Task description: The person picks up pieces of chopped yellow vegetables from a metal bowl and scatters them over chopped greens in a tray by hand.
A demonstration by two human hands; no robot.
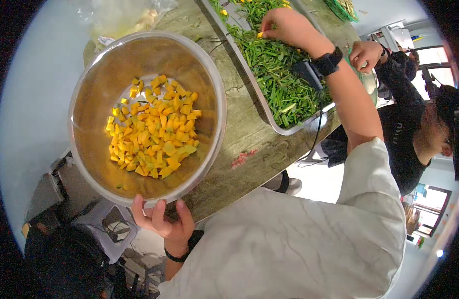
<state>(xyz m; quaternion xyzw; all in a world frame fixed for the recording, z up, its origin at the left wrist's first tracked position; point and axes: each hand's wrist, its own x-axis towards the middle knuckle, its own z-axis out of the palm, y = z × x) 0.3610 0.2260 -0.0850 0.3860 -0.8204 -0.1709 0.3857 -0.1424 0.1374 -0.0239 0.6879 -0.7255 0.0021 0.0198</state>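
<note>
My left hand [163,219] rests with its fingers spread along the near rim of a large steel bowl [217,107]. Diced orange-yellow pumpkin [157,129] lies in the bottom of the bowl. Over a metal tray [283,131] of chopped green vegetables [274,74], my right hand [291,31] has its thumb and finger pinched on a small yellow pumpkin piece [260,35]. A few other yellow bits lie on the greens near the tray's far end. A dark watch [329,62] and a small black box [307,74] with a cable are at my right wrist.
Bowl and tray stand on a worn table [234,127] with reddish scraps [244,158] near its front edge. A clear plastic bag [125,17] lies behind the bowl. At right a co-worker's hand [366,55] is near the tray. A stool [110,226] stands at lower left.
</note>
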